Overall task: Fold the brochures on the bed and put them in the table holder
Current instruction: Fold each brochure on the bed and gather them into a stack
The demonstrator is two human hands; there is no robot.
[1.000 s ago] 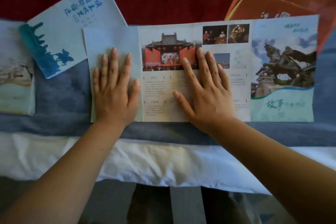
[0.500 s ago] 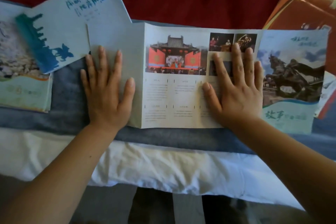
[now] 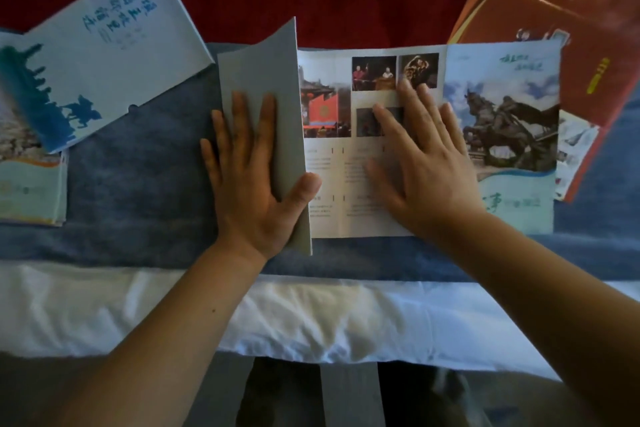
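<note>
— Since half a second ago the left panel has lifted off the bed (image 3: 145, 184); it lay flat before, and the right hand has slid back toward the middle.

— What's largest?

— At 12 o'clock the red cover, below it a blue blanket, then a white sheet at 6. On the blanket lies the open brochure (image 3: 360, 184), several panels wide: photos, columns of small text, a horse statue at 3 o'clock with Chinese writing too blurred to read.

— Others?

— Three: a pale blue brochure (image 3: 114, 55) at 10, one folded (image 3: 31, 191) at 9, a red brochure (image 3: 568, 28) at 1.

— The hands?

— Left hand (image 3: 249, 184): its grip pinches the raised grey panel, thumb over the edge. Right hand (image 3: 426, 163): flat, fingers spread, holding nothing.
</note>
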